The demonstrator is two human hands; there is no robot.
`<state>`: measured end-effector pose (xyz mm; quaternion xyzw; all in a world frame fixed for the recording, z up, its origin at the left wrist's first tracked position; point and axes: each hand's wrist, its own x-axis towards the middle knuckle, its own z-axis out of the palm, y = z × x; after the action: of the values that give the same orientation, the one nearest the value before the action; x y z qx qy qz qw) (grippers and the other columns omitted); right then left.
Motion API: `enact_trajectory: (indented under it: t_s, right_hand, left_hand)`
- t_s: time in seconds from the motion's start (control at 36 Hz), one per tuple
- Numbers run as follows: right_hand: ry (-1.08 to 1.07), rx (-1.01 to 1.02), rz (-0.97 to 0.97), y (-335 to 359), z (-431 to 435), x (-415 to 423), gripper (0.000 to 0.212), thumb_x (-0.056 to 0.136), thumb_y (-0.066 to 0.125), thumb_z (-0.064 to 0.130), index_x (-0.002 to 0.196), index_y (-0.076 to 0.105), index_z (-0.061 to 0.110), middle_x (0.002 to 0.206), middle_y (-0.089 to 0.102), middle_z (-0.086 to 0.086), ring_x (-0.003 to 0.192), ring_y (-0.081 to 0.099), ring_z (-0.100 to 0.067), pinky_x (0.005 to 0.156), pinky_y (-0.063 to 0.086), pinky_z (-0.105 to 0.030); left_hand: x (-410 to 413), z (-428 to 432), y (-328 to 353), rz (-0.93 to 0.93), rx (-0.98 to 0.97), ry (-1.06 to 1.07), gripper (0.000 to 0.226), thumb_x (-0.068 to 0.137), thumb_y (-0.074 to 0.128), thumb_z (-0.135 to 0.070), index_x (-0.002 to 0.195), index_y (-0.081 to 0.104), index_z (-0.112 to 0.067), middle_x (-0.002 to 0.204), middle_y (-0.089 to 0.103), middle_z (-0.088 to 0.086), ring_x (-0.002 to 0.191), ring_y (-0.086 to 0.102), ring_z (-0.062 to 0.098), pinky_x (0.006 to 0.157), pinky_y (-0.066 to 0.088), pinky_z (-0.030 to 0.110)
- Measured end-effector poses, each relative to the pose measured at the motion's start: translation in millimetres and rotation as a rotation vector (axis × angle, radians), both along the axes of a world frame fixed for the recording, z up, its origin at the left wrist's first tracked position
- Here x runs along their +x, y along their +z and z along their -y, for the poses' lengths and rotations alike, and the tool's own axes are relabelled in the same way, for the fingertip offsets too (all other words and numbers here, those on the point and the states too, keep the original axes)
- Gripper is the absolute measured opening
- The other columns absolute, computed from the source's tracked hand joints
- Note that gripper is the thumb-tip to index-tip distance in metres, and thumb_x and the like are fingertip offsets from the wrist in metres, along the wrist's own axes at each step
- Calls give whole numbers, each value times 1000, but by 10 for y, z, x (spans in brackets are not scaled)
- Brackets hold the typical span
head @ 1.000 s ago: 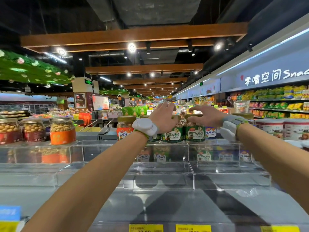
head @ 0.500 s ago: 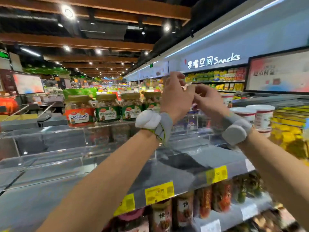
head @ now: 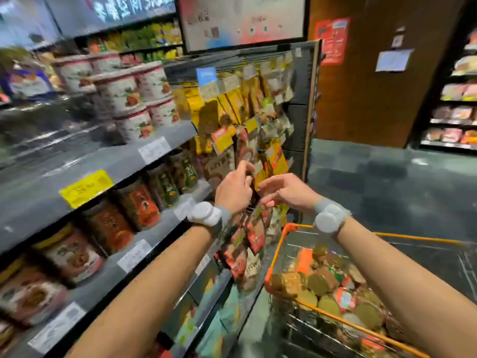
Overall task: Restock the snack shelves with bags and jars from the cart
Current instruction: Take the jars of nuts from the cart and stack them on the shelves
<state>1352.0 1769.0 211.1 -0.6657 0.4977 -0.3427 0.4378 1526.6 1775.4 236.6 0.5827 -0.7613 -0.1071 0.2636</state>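
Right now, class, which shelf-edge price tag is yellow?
The tag on the upper shelf edge, far left. Every other edge tag is white.

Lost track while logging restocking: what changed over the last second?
Both hands came off the pistachio jars on the top shelf, swinging right and down: left hand and right hand now hover by the hanging bags, beside the cart. Unchanged: hands close together.

1. Grey top shelf (head: 38, 192): white tubs (head: 134, 125) stacked toward the back, yellow price tag (head: 86, 188) on the front edge.
2. Middle shelf (head: 160, 223): row of jars (head: 140, 206), red and green labels, side by side.
3. Rack (head: 311, 99) at the shelf end: hanging bags (head: 229, 104).
4. Dark tiled floor (head: 387, 182): orange-rimmed cart (head: 277, 251), loaded with gold-lidded jars (head: 316, 285).
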Motion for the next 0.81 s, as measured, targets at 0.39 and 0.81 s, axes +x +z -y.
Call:
enact_trajectory:
  t_s: [0.39, 0.81]
  right_hand:
    - [-426, 376, -366, -1775, -665, -2521, 60, 81, 75, 55, 46, 47, 15, 51, 46, -3, 53, 41, -17, 55, 35, -32]
    - [-591, 723, -245, -3119, -450, -3068, 16, 87, 67, 15, 96, 79, 20, 86, 78, -6, 73, 71, -19, 69, 58, -31]
  left_hand:
    - [-2159, -41, -1928, 163, 563, -258, 35, 92, 58, -15, 127, 60, -11, 126, 51, 21, 118, 53, 37, 102, 39, 37]
    - [-2606, 673, -3205, 428, 774, -453, 47, 91, 54, -19, 138, 52, -18, 143, 44, 17, 130, 47, 38, 105, 41, 41]
